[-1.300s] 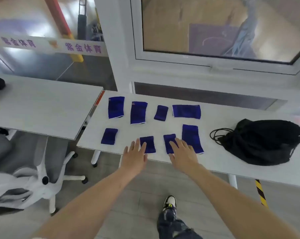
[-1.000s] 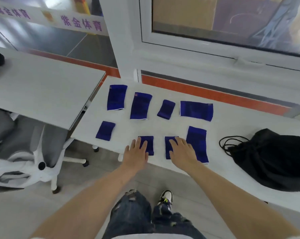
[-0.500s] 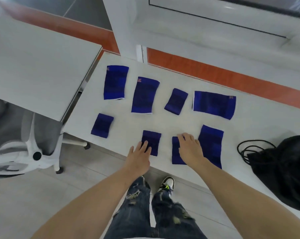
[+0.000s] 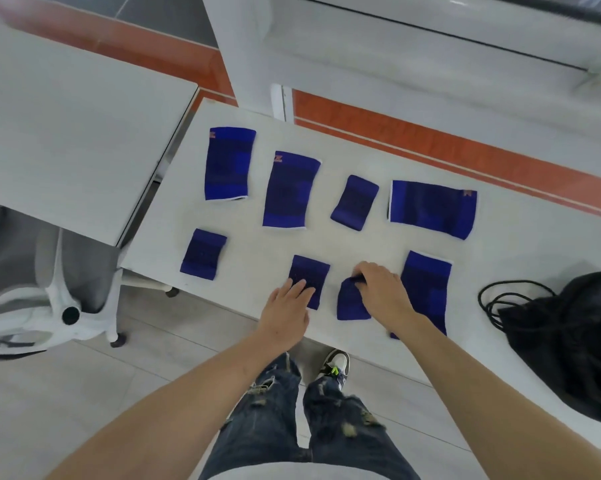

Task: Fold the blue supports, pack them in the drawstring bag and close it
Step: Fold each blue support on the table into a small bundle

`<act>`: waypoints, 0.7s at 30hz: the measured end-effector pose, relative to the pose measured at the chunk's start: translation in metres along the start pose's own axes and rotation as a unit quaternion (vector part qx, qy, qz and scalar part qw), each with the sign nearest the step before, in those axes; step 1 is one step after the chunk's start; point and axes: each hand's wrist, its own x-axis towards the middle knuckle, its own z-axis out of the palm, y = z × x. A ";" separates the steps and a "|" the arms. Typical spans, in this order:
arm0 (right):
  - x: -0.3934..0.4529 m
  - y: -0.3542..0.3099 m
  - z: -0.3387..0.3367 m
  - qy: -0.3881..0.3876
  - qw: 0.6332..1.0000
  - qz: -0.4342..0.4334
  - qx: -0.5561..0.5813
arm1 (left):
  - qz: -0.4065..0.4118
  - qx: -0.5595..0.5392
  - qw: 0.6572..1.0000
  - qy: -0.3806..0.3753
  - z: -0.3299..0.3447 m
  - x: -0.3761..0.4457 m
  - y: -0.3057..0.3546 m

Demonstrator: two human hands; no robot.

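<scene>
Near the table's (image 4: 326,244) front edge, right hand (image 4: 384,292) pinches a small support's (image 4: 351,303) far end, long axis front-to-back; left hand (image 4: 287,306) lies flat, fingers spread, on another (image 4: 313,275).

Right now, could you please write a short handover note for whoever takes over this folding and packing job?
Left hand: flat, fingertips resting on a small support at the near edge, gripping nothing.
Right hand: pinching the far edge of the next small support, which is lifted and starting to fold.
Things: eight blue supports in two rows on the white table; the black drawstring bag lies at its right end, cord loose beside it.
Done: only the first fold begun.
Left: fold all eight, pack them in the bag, pull the cord shut.
</scene>
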 end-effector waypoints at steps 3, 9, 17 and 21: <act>-0.012 -0.008 -0.023 -0.053 0.989 -0.031 0.134 | -0.027 -0.244 0.969 0.037 -0.003 -0.004 0.021; -0.001 -0.030 -0.025 -0.018 0.966 -0.006 0.256 | -0.131 -0.333 0.928 0.099 0.003 -0.012 0.021; 0.036 -0.060 0.012 0.025 0.982 0.003 0.185 | -0.257 -0.426 0.858 0.127 0.007 -0.013 0.000; 0.044 -0.064 0.029 0.032 0.986 0.009 0.163 | -0.270 -0.430 0.851 0.135 0.012 -0.009 -0.005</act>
